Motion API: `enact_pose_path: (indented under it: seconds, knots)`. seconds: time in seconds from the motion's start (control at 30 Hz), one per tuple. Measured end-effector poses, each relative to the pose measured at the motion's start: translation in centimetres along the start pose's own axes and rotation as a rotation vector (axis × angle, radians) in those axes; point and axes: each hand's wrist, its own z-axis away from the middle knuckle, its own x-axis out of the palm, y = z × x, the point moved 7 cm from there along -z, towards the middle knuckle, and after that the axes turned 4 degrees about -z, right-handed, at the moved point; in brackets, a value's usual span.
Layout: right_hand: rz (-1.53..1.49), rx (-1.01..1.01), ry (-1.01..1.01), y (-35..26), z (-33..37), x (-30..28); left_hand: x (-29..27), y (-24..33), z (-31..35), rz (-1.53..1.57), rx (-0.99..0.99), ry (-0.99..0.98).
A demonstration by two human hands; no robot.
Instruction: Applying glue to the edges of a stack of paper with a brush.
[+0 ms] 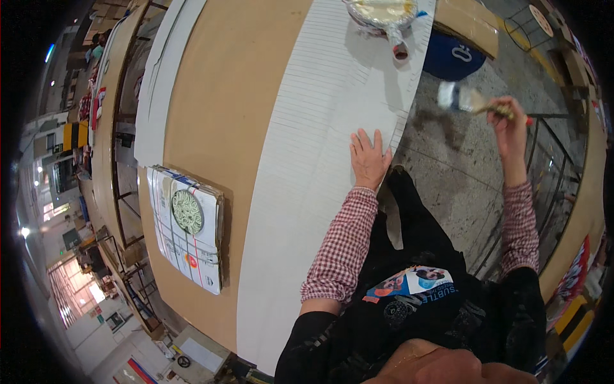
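Left hand: my left hand [369,163] lies palm down on the white paper [307,173], fingers straight and slightly spread, beside the right long edge of the worktable [220,83].
Right hand: my right hand [509,133] has its fingers closed round the handle of a wide brush [471,101], out past that edge, above the floor [441,189].
Brush: bristles blurred, pointing toward the worktable and apart from the paper; how wet, I can't tell.
Paper: stretched along the right long edge, many thin lines crossing it, like overlapped sheets.
Wrapped pan [382,25]: on the paper at the far end, near the right edge, something pale yellow inside.
Tied bundle [182,256]: toward the left edge, well apart from both hands.
Step in hand: steadying the paper with the brush at the ready, I judge.
Next move calls for: a flat left palm, clear of the bristles, and a firm, level grip.
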Motion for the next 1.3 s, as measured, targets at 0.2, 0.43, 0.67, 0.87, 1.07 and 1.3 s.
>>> enact_pose_path:
  seconds: [0.2,0.43,0.67,0.87,1.07,1.3]
  knots:
    - [0.434,-0.039,-0.018,6.1,6.8,2.5,0.0,-0.1,0.7,-0.05,-0.005,-0.074]
    - [0.56,-0.105,-0.073,8.7,4.5,3.3,-1.0,-0.5,0.4,0.005,0.017,-0.043]
    - [0.59,-0.076,-0.088,9.9,2.1,3.4,-1.0,-0.8,0.5,0.009,-0.006,-0.05]
    - [0.631,0.018,-0.164,11.1,2.9,4.8,-1.3,-0.8,0.2,0.002,-0.004,-0.045]
    - [0.644,-0.068,-0.107,10.1,2.9,5.1,-1.3,-0.5,-0.1,-0.003,0.016,-0.032]
    - [0.678,0.023,-0.256,10.8,4.0,6.0,-1.3,-0.6,0.0,0.009,0.015,-0.028]
